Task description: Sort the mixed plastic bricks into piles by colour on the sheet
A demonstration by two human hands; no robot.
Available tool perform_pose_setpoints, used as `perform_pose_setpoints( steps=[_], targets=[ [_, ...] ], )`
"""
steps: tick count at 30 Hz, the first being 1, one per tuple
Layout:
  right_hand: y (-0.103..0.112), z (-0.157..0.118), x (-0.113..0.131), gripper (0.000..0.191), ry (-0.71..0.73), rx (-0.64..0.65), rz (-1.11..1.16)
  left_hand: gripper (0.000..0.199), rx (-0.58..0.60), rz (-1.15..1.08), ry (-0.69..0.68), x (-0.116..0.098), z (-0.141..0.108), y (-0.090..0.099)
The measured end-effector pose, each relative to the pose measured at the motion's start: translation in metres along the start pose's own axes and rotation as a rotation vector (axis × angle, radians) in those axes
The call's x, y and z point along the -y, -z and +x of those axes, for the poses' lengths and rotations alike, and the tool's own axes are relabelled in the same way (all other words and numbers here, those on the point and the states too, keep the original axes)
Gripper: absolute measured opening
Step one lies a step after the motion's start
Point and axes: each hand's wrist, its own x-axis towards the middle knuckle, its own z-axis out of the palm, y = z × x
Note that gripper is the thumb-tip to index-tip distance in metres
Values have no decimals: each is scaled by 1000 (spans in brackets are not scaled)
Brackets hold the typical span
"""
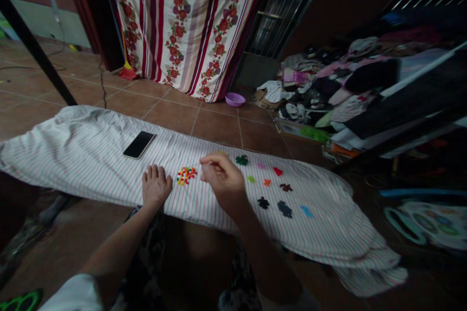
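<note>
My left hand [156, 185] lies flat on the striped cloth [102, 165], fingers apart, just left of a mixed pile of small red, yellow, white and green pieces [186, 175]. Over the cloth to the right of that pile, my right hand [223, 177] has its thumb and index finger pinched together; whatever is between them is too small to name. Single-colour clusters lie beyond it: dark green [241, 160], light green [251, 179], red [278, 171], orange [267, 182], brown [286, 187], black [263, 202], dark grey [285, 209] and blue [307, 211]. A yellow cluster is partly hidden behind my right hand.
A phone [139, 145] rests on the cloth at the left. Behind are a flowered curtain [189, 24], a purple basin [235, 100] and a red broom [127, 73] on the tiled floor. Heaped clothes [328, 82] fill the right side.
</note>
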Motion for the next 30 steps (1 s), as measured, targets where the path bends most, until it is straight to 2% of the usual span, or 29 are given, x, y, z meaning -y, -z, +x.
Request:
perform_pose_setpoints(
  steps=[4, 7, 10, 15, 19, 24, 30],
  targets=[
    [-30, 12, -51, 17, -245, -2, -172, 52, -18, 4, -1, 0, 0, 0],
    [-50, 11, -90, 21, -334, 79, -322, 53, -19, 10, 0, -1, 0, 0],
    [-63, 9, -111, 24, -389, 188, -475, 53, -16, 33, -3, -2, 0, -1],
    [-74, 13, -117, 21, -463, 277, -683, 52, -29, 28, -2, -1, -1, -3],
    [-80, 14, -117, 22, -452, 315, -762, 52, -24, -6, 4, -1, -1, -4],
    [-82, 8, -121, 19, -423, 267, -748, 52, -20, 18, 1, -1, 0, -4],
    [-74, 1, -118, 18, -365, 180, -613, 54, 25, 37, 2, -3, 0, 4]
  ],
)
